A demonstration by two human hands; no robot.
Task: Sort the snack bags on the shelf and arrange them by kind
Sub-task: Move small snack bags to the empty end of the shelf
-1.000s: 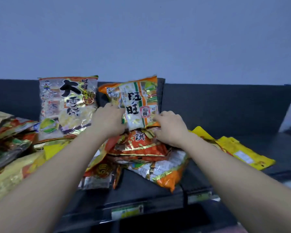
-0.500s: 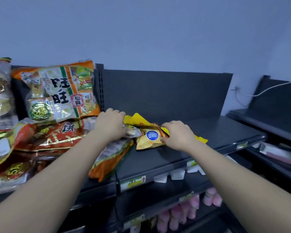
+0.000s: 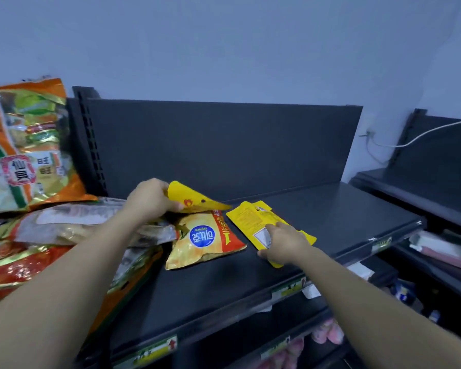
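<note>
My left hand (image 3: 151, 199) grips the corner of a yellow pouch (image 3: 194, 199) and holds it lifted above a gold chip bag with a blue round logo (image 3: 201, 239). My right hand (image 3: 284, 243) rests flat on a second yellow pouch (image 3: 253, 219), which lies back side up on the dark shelf (image 3: 330, 209); whether the fingers grip it cannot be told. A large orange and green rice cracker bag (image 3: 24, 145) leans upright at the left. Red and silver snack bags (image 3: 24, 262) are piled below it, under my left forearm.
The shelf's dark back panel (image 3: 224, 145) rises behind the bags. A lower shelf holds pink packs (image 3: 328, 331). Another dark shelf unit (image 3: 437, 187) stands at the right, with a white cable (image 3: 423, 134) on the wall.
The view swung right from the cracker bags. My left hand lifted one yellow pouch off the gold chip bag, and my right hand slid the other yellow pouch out to the right.
</note>
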